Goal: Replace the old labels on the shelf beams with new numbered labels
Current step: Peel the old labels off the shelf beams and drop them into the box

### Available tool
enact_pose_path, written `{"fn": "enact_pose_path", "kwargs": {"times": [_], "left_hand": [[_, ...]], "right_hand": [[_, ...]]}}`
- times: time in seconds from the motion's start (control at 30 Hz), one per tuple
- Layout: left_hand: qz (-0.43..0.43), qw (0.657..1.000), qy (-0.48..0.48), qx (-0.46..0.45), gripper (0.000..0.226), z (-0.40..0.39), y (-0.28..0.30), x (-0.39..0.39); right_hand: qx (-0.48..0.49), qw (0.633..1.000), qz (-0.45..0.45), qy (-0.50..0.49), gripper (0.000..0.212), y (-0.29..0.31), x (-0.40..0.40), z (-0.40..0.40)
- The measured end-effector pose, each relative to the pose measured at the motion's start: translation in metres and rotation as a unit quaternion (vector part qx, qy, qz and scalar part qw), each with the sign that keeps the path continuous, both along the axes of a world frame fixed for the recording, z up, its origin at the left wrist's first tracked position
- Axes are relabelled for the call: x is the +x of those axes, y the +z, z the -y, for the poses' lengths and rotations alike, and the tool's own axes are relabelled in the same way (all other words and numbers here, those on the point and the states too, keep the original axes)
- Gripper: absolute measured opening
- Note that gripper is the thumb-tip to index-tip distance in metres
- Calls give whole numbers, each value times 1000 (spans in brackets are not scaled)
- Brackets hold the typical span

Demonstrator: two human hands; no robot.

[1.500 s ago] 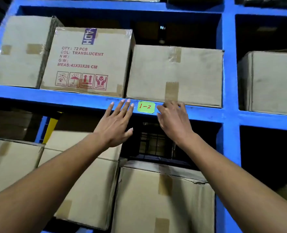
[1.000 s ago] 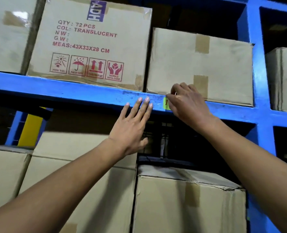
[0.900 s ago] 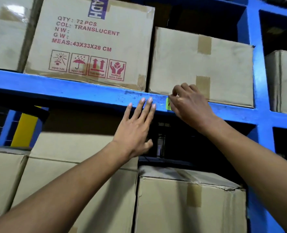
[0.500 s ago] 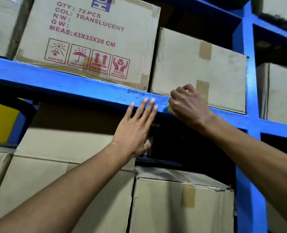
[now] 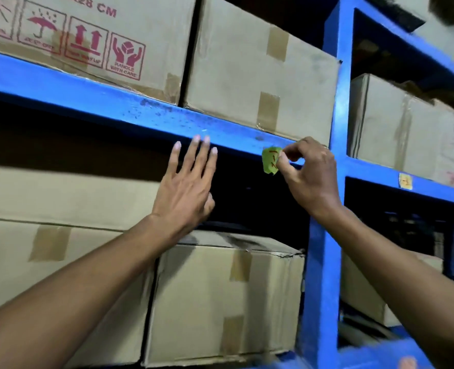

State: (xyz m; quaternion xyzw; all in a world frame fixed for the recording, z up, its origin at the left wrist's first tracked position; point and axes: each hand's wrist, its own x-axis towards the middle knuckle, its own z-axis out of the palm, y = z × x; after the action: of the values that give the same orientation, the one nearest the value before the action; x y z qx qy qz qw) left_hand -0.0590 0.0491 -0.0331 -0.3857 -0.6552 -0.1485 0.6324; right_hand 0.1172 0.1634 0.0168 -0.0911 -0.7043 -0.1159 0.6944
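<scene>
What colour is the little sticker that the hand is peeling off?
Green, with red writing. The head view shows the sticker pinched in the right hand.

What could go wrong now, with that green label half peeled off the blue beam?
The green label, pinched by the right hand, is already curled and creased, so it could tear and leave a scrap or glue on the blue beam. A new label may then stick poorly there, since that stretch looks scuffed. The left hand only rests open near the beam's lower edge, so it gives little bracing.
</scene>
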Motion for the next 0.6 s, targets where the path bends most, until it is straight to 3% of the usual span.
{"fn": "enact_pose_path", "kwargs": {"times": [0.33, 0.47, 0.6], "left_hand": [[-25, 983, -130, -130, 70, -124, -94, 95], [-52, 977, -123, -165, 58, -186, -137, 134], [-23, 986, -100, -132, 58, -219, -182, 151]], "right_hand": [[-115, 993, 16, -37, 13, -94, 85, -90], [-134, 989, 54, -40, 19, -130, 112, -132], [-167, 983, 79, -2, 22, -167, 121, -165]]}}
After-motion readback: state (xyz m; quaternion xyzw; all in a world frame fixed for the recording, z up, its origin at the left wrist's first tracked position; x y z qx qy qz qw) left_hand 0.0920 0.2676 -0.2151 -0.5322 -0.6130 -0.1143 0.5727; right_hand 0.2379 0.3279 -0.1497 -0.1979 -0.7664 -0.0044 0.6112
